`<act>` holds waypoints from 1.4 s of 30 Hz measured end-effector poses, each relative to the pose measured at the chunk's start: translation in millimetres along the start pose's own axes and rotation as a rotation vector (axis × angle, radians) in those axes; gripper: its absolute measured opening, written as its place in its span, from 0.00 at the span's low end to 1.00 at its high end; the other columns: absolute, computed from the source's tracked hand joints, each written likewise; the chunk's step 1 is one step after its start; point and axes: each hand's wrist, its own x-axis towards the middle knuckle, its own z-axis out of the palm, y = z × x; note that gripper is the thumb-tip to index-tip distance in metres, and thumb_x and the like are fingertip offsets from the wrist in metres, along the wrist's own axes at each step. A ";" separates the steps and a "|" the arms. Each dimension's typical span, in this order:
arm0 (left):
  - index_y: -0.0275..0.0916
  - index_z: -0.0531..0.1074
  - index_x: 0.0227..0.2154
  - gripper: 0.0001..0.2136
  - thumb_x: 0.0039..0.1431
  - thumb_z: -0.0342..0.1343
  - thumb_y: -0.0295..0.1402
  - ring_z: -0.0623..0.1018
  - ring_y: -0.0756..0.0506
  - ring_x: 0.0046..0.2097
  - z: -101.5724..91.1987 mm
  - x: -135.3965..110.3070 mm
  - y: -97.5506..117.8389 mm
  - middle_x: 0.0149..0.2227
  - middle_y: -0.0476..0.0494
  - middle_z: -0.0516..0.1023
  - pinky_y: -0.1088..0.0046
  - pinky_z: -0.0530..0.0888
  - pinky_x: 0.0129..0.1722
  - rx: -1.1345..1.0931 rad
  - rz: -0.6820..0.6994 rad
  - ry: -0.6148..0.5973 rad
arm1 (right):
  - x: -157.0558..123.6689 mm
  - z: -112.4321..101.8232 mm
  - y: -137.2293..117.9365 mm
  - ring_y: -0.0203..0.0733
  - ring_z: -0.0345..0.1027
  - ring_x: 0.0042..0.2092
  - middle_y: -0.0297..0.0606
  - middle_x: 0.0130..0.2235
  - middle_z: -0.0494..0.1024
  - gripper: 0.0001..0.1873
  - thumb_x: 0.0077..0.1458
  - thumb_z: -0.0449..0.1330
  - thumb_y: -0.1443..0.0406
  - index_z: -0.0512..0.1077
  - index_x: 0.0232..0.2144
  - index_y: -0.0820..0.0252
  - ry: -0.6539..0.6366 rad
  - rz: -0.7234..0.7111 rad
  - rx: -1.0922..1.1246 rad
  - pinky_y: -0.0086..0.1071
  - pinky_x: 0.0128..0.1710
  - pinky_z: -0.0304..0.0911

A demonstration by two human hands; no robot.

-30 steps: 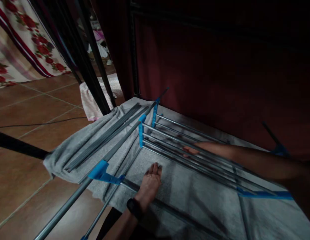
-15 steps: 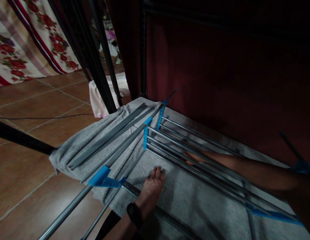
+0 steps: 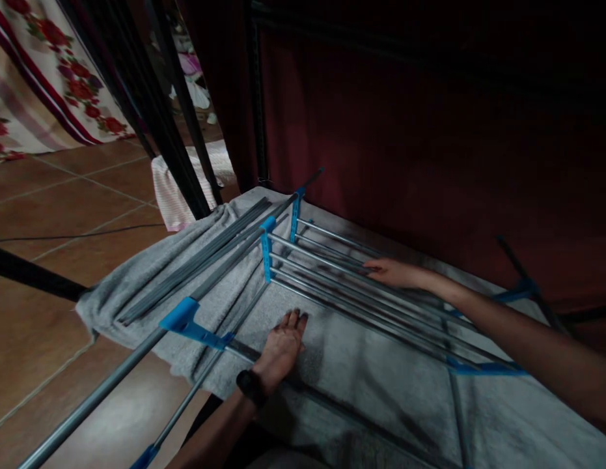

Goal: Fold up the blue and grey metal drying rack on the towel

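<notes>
A rack of silvery metal tubes (image 3: 327, 277) joined by blue plastic brackets (image 3: 266, 251) lies on a grey blanket (image 3: 322, 365). My left hand (image 3: 283, 339), with a black band on its wrist, is open on the blanket in front of the rack, beside a front tube. Its fingers are stretched out and hold nothing. Over the middle of the rack, my right hand (image 3: 393, 270) reaches in from the right. The fingers point left, apart, close to the rear tubes; whether they touch one is unclear. Another blue bracket (image 3: 185, 319) sits on a thick tube at left.
A bundle of loose grey rods (image 3: 195, 264) lies on the blanket's left side. Dark metal posts (image 3: 137, 111) rise at upper left, and a dark red panel (image 3: 390, 143) stands behind. A cable (image 3: 88, 232) runs across the tiled floor (image 3: 49, 339).
My right hand has risen from low among the tubes and now shows more clearly over the rack. The view has shifted slightly; my left hand keeps its place on the blanket.
</notes>
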 end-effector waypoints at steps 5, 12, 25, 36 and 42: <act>0.39 0.60 0.69 0.33 0.61 0.55 0.26 0.60 0.35 0.72 0.0 -0.2 -2.4 0.72 0.31 0.57 0.58 0.73 0.62 0.021 0.000 0.007 | -30.8 -14.3 -9.2 0.50 0.73 0.57 0.44 0.57 0.79 0.22 0.63 0.57 0.58 0.76 0.56 0.60 0.228 0.116 -0.059 0.38 0.57 0.67; 0.38 0.62 0.68 0.31 0.61 0.55 0.26 0.63 0.37 0.71 1.6 -5.4 -6.1 0.72 0.32 0.60 0.61 0.72 0.63 0.036 0.010 0.072 | -58.3 -22.5 -25.1 0.50 0.73 0.58 0.41 0.58 0.78 0.20 0.68 0.52 0.57 0.76 0.56 0.53 0.424 0.202 -0.167 0.40 0.60 0.65; 0.31 0.71 0.61 0.23 0.65 0.49 0.32 0.73 0.41 0.65 -2.9 -6.4 -24.1 0.66 0.32 0.70 0.64 0.68 0.66 -0.146 0.120 0.125 | -65.0 -27.3 -46.0 0.44 0.70 0.57 0.41 0.56 0.77 0.18 0.69 0.55 0.62 0.76 0.57 0.53 0.611 0.170 -0.261 0.34 0.57 0.63; 0.42 0.80 0.44 0.18 0.69 0.47 0.44 0.83 0.40 0.48 -72.3 -16.2 -4.3 0.45 0.41 0.84 0.61 0.79 0.52 -0.211 0.421 0.689 | -45.9 -23.5 -67.5 0.40 0.71 0.47 0.39 0.49 0.76 0.11 0.69 0.57 0.64 0.78 0.48 0.53 0.622 0.030 -0.256 0.29 0.45 0.61; 0.40 0.78 0.45 0.16 0.71 0.47 0.40 0.79 0.38 0.52 -131.4 -7.9 31.9 0.50 0.37 0.80 0.57 0.74 0.56 -0.129 0.523 0.905 | -46.6 -22.2 -45.8 0.40 0.71 0.46 0.39 0.47 0.76 0.11 0.68 0.58 0.65 0.78 0.48 0.54 0.630 0.008 -0.230 0.29 0.46 0.61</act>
